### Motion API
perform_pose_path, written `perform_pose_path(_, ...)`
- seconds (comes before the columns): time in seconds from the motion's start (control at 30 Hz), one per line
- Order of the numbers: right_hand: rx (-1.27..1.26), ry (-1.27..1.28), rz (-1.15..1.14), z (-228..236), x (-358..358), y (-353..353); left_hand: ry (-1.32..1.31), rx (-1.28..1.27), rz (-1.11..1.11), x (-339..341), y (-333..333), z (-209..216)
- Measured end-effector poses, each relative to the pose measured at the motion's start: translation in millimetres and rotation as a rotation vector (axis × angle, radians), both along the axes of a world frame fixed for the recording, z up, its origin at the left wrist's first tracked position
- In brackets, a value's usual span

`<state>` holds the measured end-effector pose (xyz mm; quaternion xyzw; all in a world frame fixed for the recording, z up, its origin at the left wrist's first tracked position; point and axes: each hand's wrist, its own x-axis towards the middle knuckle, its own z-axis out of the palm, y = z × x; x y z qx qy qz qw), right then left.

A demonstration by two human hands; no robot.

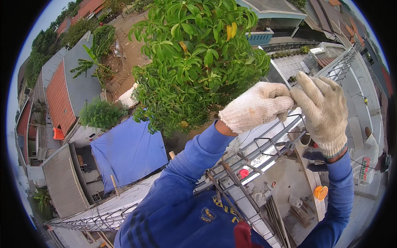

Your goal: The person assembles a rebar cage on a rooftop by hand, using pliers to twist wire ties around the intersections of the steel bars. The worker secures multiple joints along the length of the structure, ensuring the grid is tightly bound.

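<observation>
A steel rebar cage (264, 151) is seen running diagonally from the lower left of the frame up to the upper right, its long bars tied by square stirrups. At right of centre, just above the cage, the left hand (256, 106) in a white knit glove is curled shut into a fist, and what it grips cannot be told. The gloved right hand (324, 109) is pressed against it, fingers bent down together over the cage's upper bars. Blue sleeves (198, 165) are worn. A leafy tree (194, 62) is seen at upper centre, a blue tarpaulin (128, 151) at left of centre, and an orange-tiled roof (60, 99) at far left.
</observation>
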<state>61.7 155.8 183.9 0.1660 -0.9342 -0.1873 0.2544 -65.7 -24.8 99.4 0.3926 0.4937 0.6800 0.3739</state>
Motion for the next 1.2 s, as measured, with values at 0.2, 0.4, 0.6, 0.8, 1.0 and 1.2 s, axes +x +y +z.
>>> perform_pose_path(0.2,-0.039,-0.055,-0.165,-13,23,9,0.385,-0.082,0.179,12,8,5)
perform_pose_path(0.4,-0.405,-0.084,-0.412,-27,46,42,0.399,0.163,0.298,26,35,-26)
perform_pose_path(0.6,-0.383,-0.019,-0.414,-26,38,25,0.49,0.225,0.471,41,28,-7)
perform_pose_path(0.8,-0.063,-0.417,-0.684,-11,64,-27,0.777,0.003,0.617,42,23,-7)
perform_pose_path(1.0,-0.415,-0.101,-0.655,9,58,16,0.867,0.146,0.601,60,28,-4)
perform_pose_path(1.2,0.235,-0.252,-0.47,-13,70,11,0.934,-0.002,0.647,53,20,-9)
